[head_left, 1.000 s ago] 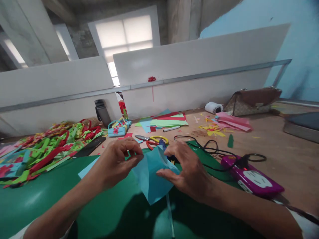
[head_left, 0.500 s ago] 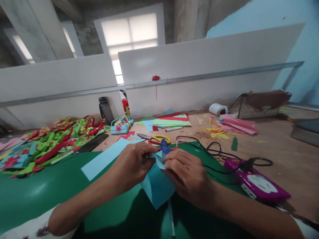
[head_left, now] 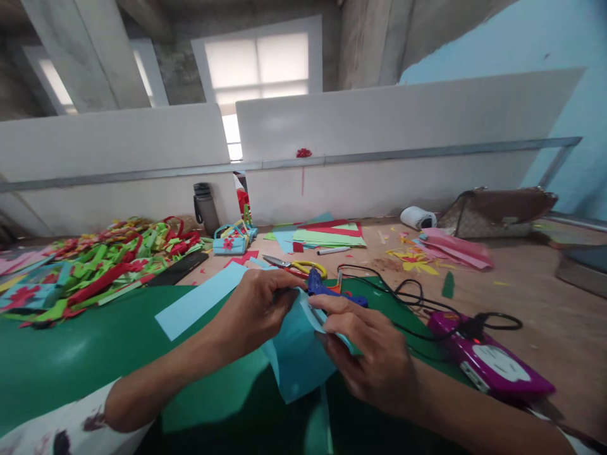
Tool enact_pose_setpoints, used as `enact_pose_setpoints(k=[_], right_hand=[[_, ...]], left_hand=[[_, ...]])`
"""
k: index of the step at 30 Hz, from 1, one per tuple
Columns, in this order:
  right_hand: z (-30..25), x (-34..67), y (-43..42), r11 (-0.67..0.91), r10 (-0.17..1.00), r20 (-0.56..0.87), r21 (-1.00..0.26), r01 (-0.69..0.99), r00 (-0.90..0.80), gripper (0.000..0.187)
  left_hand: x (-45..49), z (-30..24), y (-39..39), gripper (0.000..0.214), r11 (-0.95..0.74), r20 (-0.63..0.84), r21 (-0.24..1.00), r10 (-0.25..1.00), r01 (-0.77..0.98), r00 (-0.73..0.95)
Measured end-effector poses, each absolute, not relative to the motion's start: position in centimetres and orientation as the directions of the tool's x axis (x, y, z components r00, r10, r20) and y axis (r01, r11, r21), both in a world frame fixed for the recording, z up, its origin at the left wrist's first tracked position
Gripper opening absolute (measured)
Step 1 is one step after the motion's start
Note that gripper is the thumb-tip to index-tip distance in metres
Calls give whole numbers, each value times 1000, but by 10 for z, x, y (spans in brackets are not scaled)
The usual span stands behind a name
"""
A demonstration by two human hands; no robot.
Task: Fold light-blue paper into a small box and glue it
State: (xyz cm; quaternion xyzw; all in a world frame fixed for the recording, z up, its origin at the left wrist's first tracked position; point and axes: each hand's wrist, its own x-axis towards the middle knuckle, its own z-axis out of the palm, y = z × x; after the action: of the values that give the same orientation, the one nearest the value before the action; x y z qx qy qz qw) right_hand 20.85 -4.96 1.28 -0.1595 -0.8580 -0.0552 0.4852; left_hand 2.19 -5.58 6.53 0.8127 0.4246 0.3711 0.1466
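A folded light-blue paper piece (head_left: 298, 360), shaped like a small bag, is held up between both hands over the green mat. My left hand (head_left: 258, 309) pinches its upper left edge between thumb and fingers. On the upper right edge, my right hand (head_left: 374, 347) is closed, with the forefinger lying along the rim. Just behind the paper lies a blue glue gun (head_left: 322, 285), partly hidden by my right hand. Scissors with yellow handles (head_left: 303, 266) rest beyond it. A flat light-blue paper strip (head_left: 199, 303) lies left of my left arm.
The green mat (head_left: 95, 354) covers the near table. At left is a heap of coloured paper strips (head_left: 104, 259) and a black phone (head_left: 177, 268). A purple power bank (head_left: 493, 360) with black cables lies right. Behind stand a bottle (head_left: 205, 208) and a handbag (head_left: 502, 215).
My right hand has shifted slightly right and down along the rim, its forefinger now straighter. The paper's top edge has opened out, and more of the glue gun shows. The view has tilted up a little.
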Motion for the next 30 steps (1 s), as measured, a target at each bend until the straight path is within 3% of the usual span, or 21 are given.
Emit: enact_pose_setpoints(k=[13,18,23,26,30], right_hand=[[16,207,-47,906,321,847,-144,399,-423,14],[20,210,-46,914,264,841,-62,402,-472,10],[19,213,-47,921,222,838,-13,389,-498,13],[19,213,-47,922,214,841,-5,387,-497,14],[20,212,-46,921,205,846,4,389,-492,12]], left_hand=[[25,59,-57,24,-654,580,379,719,655,383],[28,53,-60,16,-675,634,295,667,676,390],[27,52,-61,17,-674,653,318,666,667,361],[23,49,-60,14,-722,700,271,601,636,385],[16,44,-61,18,-840,766,73,393,538,509]])
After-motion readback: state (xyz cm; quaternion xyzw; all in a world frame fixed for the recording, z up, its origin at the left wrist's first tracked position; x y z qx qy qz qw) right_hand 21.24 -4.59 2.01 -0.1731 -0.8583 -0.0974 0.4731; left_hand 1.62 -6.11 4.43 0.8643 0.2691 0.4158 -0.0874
